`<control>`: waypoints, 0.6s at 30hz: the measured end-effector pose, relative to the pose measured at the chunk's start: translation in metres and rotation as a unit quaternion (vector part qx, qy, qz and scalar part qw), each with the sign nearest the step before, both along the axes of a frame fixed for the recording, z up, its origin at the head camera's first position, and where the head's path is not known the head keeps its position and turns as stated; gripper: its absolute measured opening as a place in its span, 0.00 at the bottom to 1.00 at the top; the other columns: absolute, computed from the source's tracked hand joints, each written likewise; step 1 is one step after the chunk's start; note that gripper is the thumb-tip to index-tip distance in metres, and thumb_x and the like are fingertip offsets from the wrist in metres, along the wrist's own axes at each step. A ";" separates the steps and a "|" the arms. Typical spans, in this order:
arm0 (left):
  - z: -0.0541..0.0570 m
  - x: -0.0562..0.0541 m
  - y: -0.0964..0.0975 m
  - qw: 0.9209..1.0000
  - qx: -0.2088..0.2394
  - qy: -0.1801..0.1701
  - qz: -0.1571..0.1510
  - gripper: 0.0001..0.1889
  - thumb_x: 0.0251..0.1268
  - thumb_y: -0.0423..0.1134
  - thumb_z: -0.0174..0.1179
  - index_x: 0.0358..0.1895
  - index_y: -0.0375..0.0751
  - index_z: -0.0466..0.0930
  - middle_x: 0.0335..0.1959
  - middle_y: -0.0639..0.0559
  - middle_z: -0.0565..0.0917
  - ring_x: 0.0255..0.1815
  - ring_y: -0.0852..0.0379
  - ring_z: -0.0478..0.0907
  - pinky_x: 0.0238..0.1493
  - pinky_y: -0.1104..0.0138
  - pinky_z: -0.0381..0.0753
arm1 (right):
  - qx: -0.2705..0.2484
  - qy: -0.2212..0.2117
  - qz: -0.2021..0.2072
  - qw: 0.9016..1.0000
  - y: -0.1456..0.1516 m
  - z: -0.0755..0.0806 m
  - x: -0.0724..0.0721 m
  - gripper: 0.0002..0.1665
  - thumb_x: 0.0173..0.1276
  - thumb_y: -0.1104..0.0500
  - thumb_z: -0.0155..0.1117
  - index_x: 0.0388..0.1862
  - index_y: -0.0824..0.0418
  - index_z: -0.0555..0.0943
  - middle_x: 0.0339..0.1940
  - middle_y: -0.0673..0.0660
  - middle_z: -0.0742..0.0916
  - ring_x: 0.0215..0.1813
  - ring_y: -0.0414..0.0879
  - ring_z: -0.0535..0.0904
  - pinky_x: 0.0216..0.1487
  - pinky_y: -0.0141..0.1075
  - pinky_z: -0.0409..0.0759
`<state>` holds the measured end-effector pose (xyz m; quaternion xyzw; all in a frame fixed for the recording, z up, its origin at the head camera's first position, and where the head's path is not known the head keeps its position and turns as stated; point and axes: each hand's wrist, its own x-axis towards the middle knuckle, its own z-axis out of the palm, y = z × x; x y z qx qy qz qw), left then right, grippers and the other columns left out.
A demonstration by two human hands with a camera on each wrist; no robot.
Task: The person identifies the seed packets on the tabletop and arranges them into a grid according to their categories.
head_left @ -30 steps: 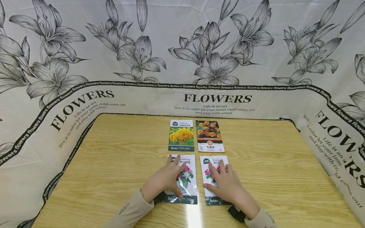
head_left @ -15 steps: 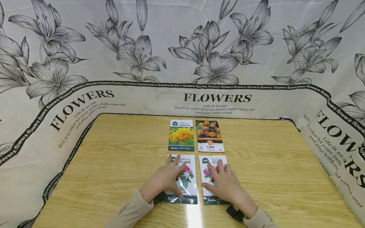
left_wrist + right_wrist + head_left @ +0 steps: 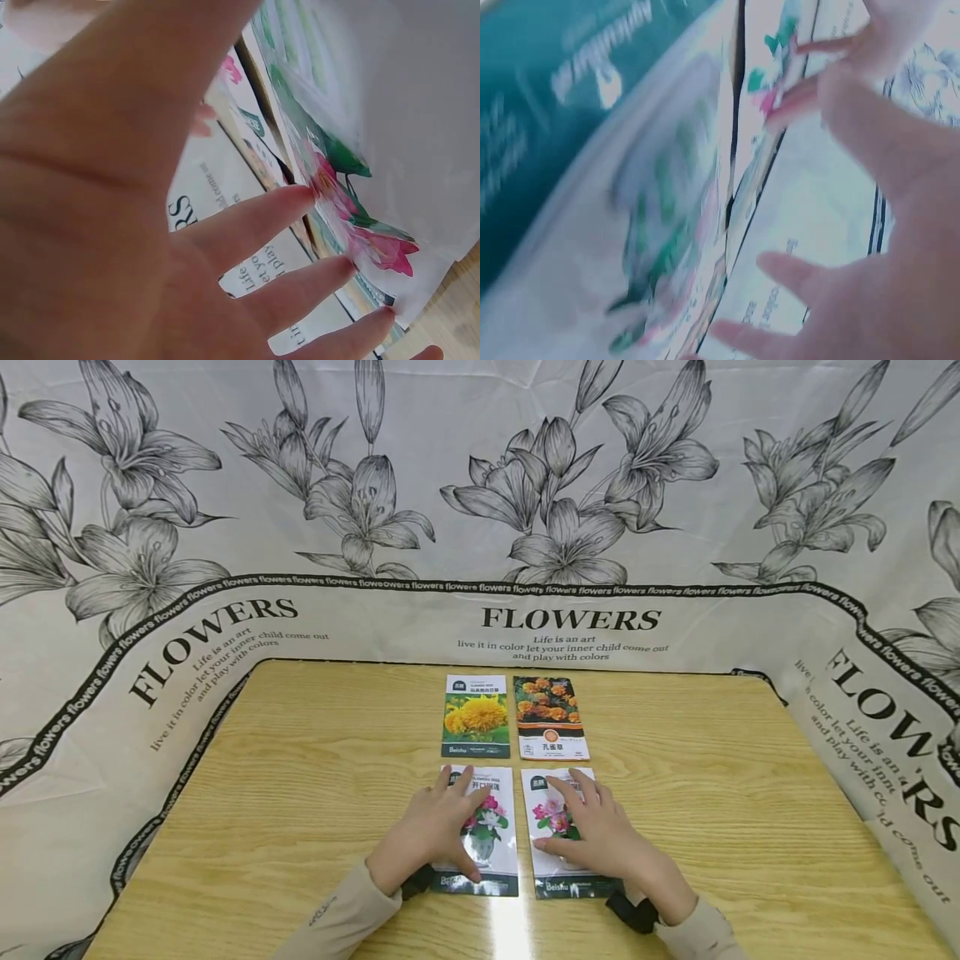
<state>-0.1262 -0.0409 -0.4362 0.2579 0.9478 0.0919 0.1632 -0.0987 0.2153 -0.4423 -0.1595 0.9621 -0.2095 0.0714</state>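
In the head view, several flower seed packets lie flat in two rows. My left hand (image 3: 429,828) rests with spread fingers on the front left packet (image 3: 501,862), which has pink and white blooms in a vase. Its fingertips touch this packet's printed face (image 3: 420,112) in the left wrist view. Over a matching front right packet (image 3: 546,867) is my right hand (image 3: 600,837), fingers spread and slightly bent. The right wrist view shows its fingers (image 3: 787,274) apparently raised off the packet; contact is hard to tell. Both hands cover parts of the packets.
Behind the front pair lie a yellow-flower packet (image 3: 476,717) and an orange-flower packet (image 3: 551,718). All sit on a wood-grain table (image 3: 300,777). A white cloth (image 3: 375,618) printed with flowers and lettering rises around the table's back and sides.
The front right packet has slid slightly left, nearer its neighbour. My right hand moved left with it, then shifted a little right and appears to lift. The left hand has hardly moved.
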 end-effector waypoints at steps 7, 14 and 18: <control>-0.001 -0.001 0.000 1.000 -0.004 0.005 -0.002 0.63 0.28 0.68 0.79 0.77 0.54 0.61 0.79 0.41 0.54 0.78 0.34 0.48 0.63 0.41 0.70 | -0.025 -0.087 0.040 0.995 0.012 0.007 -0.006 0.61 0.49 0.37 0.79 0.78 0.54 0.62 0.79 0.70 0.52 0.75 0.77 0.45 0.62 0.77 0.54; -0.001 0.000 0.000 1.000 -0.013 0.010 -0.005 0.64 0.27 0.69 0.78 0.77 0.53 0.61 0.79 0.41 0.55 0.77 0.32 0.49 0.64 0.42 0.70 | -0.019 -0.114 0.034 0.993 0.011 0.006 -0.006 0.60 0.48 0.37 0.79 0.78 0.51 0.63 0.80 0.69 0.50 0.76 0.77 0.41 0.61 0.78 0.54; -0.001 0.000 0.000 1.000 -0.015 0.015 -0.007 0.64 0.27 0.70 0.78 0.77 0.53 0.62 0.79 0.41 0.56 0.77 0.32 0.50 0.64 0.42 0.70 | -0.013 -0.109 0.029 0.994 0.011 0.006 -0.005 0.60 0.48 0.37 0.80 0.78 0.51 0.63 0.80 0.69 0.50 0.76 0.77 0.41 0.61 0.78 0.55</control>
